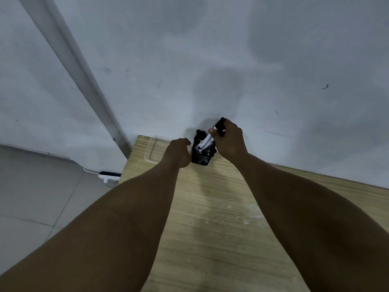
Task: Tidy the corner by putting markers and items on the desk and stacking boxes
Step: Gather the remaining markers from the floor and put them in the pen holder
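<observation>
A black mesh pen holder (201, 159) stands on the wooden desk (221, 218) close to the wall, with several black-capped white markers (204, 142) sticking out of it. My right hand (229, 140) grips markers by their upper ends, their lower ends inside the holder. My left hand (179, 151) is against the holder's left side with fingers curled; the fingers' contact with it is hidden.
A clear flat tray (151, 152) lies on the desk's far left corner, just left of the holder. A white power strip (109, 175) with a cable sits on the tiled floor below the desk edge. A grey wall rises right behind the desk.
</observation>
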